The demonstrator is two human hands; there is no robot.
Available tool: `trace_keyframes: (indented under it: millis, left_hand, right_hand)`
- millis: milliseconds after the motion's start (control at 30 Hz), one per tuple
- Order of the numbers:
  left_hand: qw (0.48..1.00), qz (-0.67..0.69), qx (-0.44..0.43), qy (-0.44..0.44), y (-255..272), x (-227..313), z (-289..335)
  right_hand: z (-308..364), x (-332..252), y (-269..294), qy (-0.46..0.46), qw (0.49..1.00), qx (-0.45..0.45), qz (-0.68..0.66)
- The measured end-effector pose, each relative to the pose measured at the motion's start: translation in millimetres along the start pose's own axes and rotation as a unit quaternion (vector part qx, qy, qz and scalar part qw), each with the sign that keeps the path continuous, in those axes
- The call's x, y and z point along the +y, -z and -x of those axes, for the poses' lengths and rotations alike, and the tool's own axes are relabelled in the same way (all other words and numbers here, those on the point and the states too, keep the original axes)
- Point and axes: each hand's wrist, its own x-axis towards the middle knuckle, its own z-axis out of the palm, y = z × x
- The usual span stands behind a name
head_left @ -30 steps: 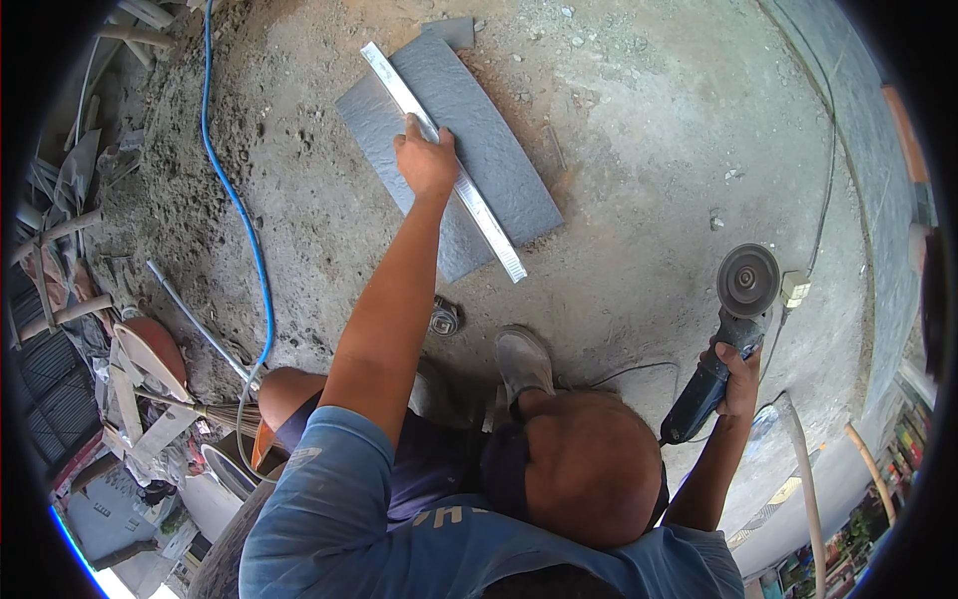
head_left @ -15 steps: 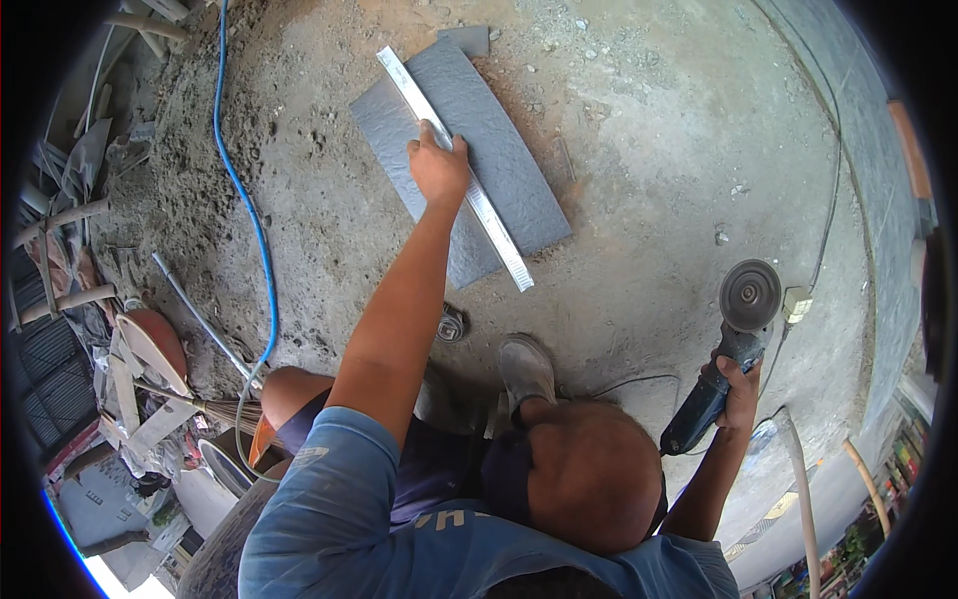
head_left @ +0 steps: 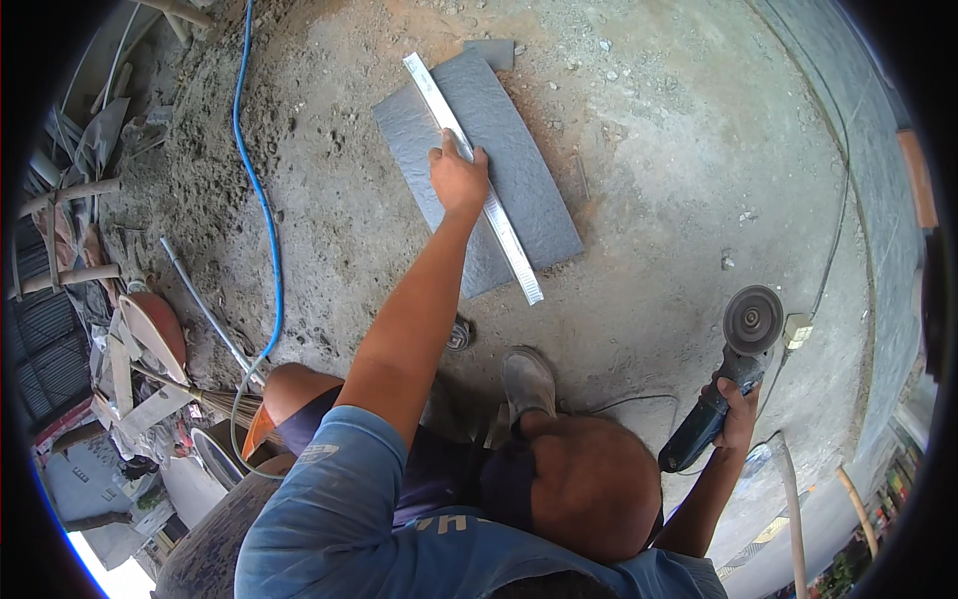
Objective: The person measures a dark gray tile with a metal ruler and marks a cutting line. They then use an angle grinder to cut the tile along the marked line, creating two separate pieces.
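Observation:
A dark grey slate-textured tile (head_left: 529,170) lies flat on the rough ground. Across it, slanting from upper left to lower right, runs a silvery metal straightedge (head_left: 513,248), its lower end jutting past the tile. My left hand (head_left: 460,180) is closed on the straightedge near its middle, pressing it against the tile. Off to the right, my right hand (head_left: 738,409) grips an angle grinder (head_left: 696,429) by its dark body. The grinder's round disc (head_left: 753,319) points away from me, well apart from the tile. Whether it spins I cannot tell.
A small grey tile offcut (head_left: 494,52) touches the tile's far end. Close to my shoe (head_left: 528,382) lies a small round object (head_left: 459,334). The blue hose (head_left: 261,200) runs down the left side. A pale socket box (head_left: 797,330) with a cable sits beside the grinder disc.
The whole view has shifted slightly, so the tile and left hand appear a little further right and the grinder a little lower. Both hands keep their holds.

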Motion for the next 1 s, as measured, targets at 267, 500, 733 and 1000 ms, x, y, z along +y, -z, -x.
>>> trace_keyframes:
  millis: [267, 500, 733, 1000]
  left_hand:
    - [1.000, -0.029, 0.001, 0.000, -0.6, -2.6, 3.0]
    - [0.999, -0.039, 0.020, -0.030, -6.0, 9.4, -0.2]
    - [0.992, -0.020, 0.079, -0.097, -19.0, -20.6, -4.1]
    - [0.998, 0.011, 0.027, -0.052, -20.3, -24.0, 4.4]
  right_hand:
    - [0.3, 2.4, -2.6, 0.003, 1.000, -0.002, -0.005]
    - [1.3, -10.2, -6.2, 0.001, 1.000, 0.018, -0.024]
    - [-18.3, 11.1, 4.3, 0.013, 1.000, -0.010, -0.021]
    - [-25.7, 23.9, 6.4, -0.001, 1.000, -0.005, -0.012]
